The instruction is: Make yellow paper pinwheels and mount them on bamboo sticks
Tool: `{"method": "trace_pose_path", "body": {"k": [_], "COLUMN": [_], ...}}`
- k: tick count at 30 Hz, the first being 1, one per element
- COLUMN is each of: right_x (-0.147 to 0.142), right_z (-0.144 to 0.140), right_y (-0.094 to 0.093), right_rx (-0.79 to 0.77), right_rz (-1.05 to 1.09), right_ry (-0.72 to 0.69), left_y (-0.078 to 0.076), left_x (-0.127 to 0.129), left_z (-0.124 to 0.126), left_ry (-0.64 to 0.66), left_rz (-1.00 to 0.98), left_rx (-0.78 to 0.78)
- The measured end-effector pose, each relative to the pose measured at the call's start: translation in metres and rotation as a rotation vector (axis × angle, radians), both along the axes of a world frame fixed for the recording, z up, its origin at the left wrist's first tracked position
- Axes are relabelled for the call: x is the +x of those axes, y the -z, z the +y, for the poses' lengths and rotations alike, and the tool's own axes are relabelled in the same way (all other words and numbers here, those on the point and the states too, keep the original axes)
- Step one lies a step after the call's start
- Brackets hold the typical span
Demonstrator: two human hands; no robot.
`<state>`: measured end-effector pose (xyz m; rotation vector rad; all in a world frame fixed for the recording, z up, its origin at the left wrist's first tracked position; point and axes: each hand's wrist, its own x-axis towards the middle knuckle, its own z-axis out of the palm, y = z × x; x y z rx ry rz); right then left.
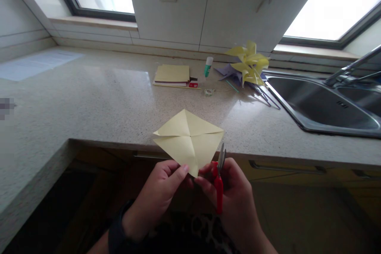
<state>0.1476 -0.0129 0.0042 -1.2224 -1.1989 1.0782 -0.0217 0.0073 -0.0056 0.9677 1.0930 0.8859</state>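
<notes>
A pale yellow square of paper [188, 139] with diagonal creases is held up in front of the counter edge, one corner pointing down. My left hand [159, 194] pinches that lower corner between thumb and fingers. My right hand [235, 198] holds red-handled scissors [219, 178], blades pointing up beside the paper's right edge, and its fingertips also touch the paper's lower corner.
On the speckled counter [104, 99] lie a stack of yellow paper sheets [172, 74], a glue stick [208, 66], a small tape roll [209, 92] and yellow paper pinwheels [249, 65]. A steel sink [324, 103] with a tap sits to the right. A printed sheet [35, 63] lies far left.
</notes>
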Motion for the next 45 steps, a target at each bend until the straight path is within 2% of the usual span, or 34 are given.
{"method": "trace_pose_path", "body": {"k": [5, 14, 17, 29, 40, 45], "right_x": [0.000, -0.001, -0.001, -0.003, -0.003, -0.004], "right_z": [0.001, 0.004, 0.007, 0.007, 0.008, 0.009], "right_y": [-0.002, 0.004, 0.004, 0.002, 0.005, 0.003], "right_rx": [-0.115, -0.220, -0.227, -0.243, -0.264, -0.258], "right_rz": [0.042, 0.172, 0.185, 0.221, 0.272, 0.279], "right_ry": [-0.028, -0.038, -0.047, -0.081, -0.095, -0.094], "left_y": [0.000, -0.012, -0.012, -0.008, -0.009, -0.008], "left_x": [-0.002, 0.002, 0.002, 0.006, 0.005, 0.004], "left_z": [-0.003, -0.006, -0.007, -0.008, -0.008, -0.010], "left_ry": [0.041, 0.028, 0.029, -0.033, -0.072, -0.069], "left_rz": [0.056, 0.136, 0.124, -0.071, -0.006, -0.036], "left_rx": [0.042, 0.114, 0.121, -0.036, -0.019, -0.012]}}
